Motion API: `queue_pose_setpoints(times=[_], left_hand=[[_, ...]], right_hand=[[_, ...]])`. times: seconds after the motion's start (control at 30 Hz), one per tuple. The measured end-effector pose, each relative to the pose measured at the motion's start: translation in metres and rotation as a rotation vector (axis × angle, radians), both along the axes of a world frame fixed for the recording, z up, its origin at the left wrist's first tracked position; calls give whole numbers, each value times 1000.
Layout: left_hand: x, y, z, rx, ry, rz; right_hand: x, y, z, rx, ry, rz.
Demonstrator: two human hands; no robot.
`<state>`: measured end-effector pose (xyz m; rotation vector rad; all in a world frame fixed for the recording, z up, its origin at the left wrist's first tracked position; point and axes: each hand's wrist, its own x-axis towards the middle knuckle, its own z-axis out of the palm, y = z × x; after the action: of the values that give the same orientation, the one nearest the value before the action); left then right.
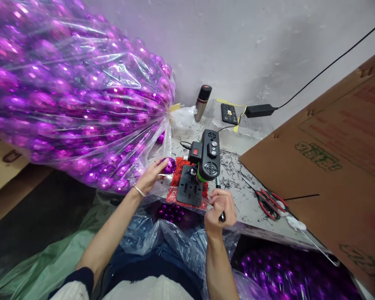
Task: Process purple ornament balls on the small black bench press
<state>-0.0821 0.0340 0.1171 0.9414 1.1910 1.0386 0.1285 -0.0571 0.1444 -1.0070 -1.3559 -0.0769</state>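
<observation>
My left hand (153, 176) holds a shiny purple ball (169, 166) by its side, just left of a small black machine (210, 154). The machine has a red switch and a flat black base plate (189, 187), which rests on a red mat (175, 183). Right of the base, my right hand (220, 208) is wrapped round the black grip of the machine's lever (218, 182). The palm side of my right hand is hidden.
A clear bag of purple balls (90, 96) fills the left. Behind stand a bottle (203, 102), a phone (229, 113) and a power adapter (260, 110). Red-handled scissors (270, 204) lie beside a cardboard box (325, 158). More purple balls (290, 271) sit below the table edge.
</observation>
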Motion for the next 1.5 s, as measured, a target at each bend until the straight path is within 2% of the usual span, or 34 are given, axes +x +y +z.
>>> queue_pose_setpoints(times=[0.17, 0.3, 0.43, 0.7, 0.9, 1.07, 1.17, 1.37, 1.5], left_hand=[[43, -27, -27, -73, -51, 24], [58, -35, -46, -2, -85, -19], [68, -36, -58, 135, 15, -55], [79, -38, -71, 388, 518, -34], [86, -37, -85, 644, 559, -69], [88, -37, -92, 691, 574, -82], [87, -36, -96, 699, 565, -90], [87, -36, -100, 733, 554, -84], [87, -36, -100, 726, 566, -92]], right_hand=[[0, 3, 21, -30, 3, -12], [0, 3, 27, -39, -13, -1], [1, 2, 24, -38, -23, 3], [4, -1, 17, -43, -37, 29], [3, -2, 16, -42, -37, 28], [3, -4, 15, -51, -42, 11], [1, -4, 7, -49, -33, -15], [-4, -3, -29, -11, -34, -61], [-5, 0, -43, 30, -26, -65]])
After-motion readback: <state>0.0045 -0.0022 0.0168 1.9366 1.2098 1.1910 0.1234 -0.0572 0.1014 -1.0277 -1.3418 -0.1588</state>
